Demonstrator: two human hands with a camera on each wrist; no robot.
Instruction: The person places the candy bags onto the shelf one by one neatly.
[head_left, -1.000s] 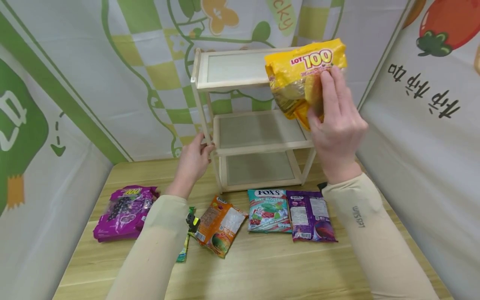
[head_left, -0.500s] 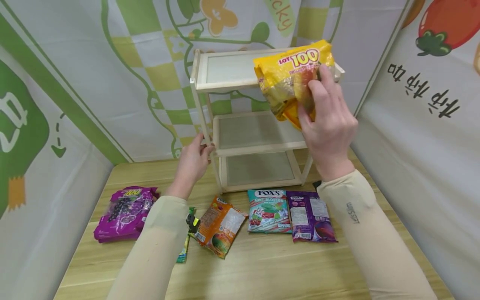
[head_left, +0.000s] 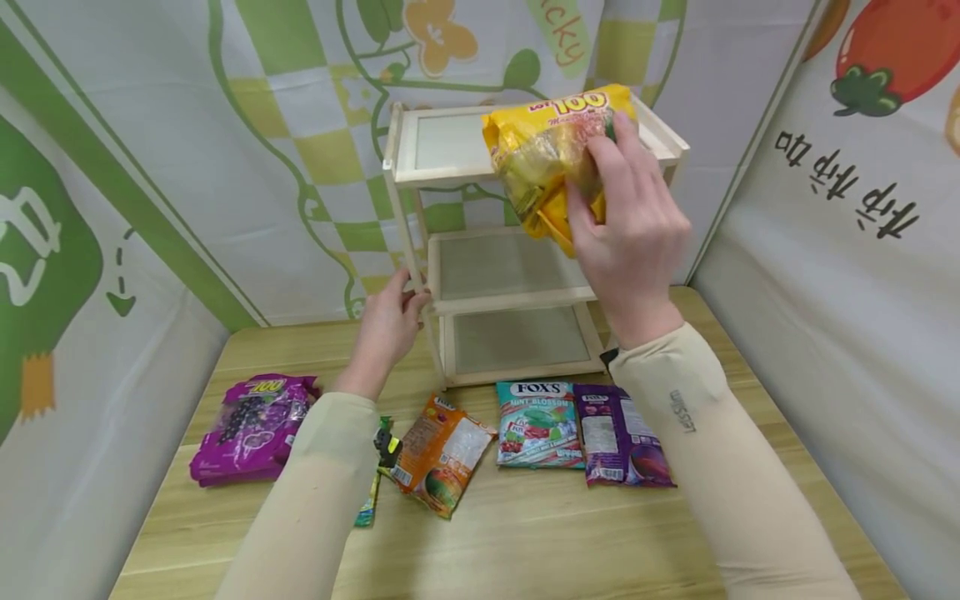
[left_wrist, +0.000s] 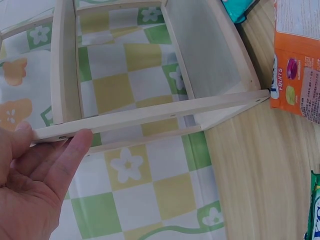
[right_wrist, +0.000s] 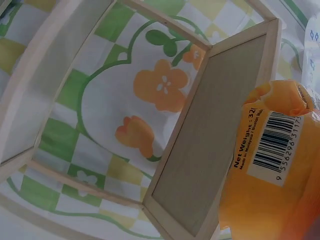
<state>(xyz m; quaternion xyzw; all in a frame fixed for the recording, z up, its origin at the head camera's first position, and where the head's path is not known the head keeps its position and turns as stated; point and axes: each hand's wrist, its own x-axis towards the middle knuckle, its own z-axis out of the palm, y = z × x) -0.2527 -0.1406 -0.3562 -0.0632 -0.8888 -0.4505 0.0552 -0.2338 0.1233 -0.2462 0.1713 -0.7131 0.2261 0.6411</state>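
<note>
My right hand [head_left: 633,221] grips a yellow LOT 100 candy bag [head_left: 551,158] by its right side, in front of the top tier of a small wooden three-tier shelf [head_left: 517,296]. In the right wrist view the candy bag [right_wrist: 270,170] shows its barcode side near a shelf panel [right_wrist: 210,135]; the hand itself is hardly seen there. My left hand [head_left: 390,321] holds the shelf's left front post at middle height. The left wrist view has that hand [left_wrist: 40,175] with thumb and fingers about the wooden post [left_wrist: 150,115].
On the wooden table [head_left: 465,550] lie a purple LOT 100 bag [head_left: 255,429], an orange candy bag [head_left: 442,454], a teal FOX'S bag [head_left: 538,425] and a dark purple bag [head_left: 618,437]. A green packet [head_left: 367,500] is partly behind the left sleeve. Printed cloth walls surround the table.
My right hand has carried the yellow candy bag leftward and slightly down, from the shelf's right side toward the middle of its top tier. The left hand stays on the post.
</note>
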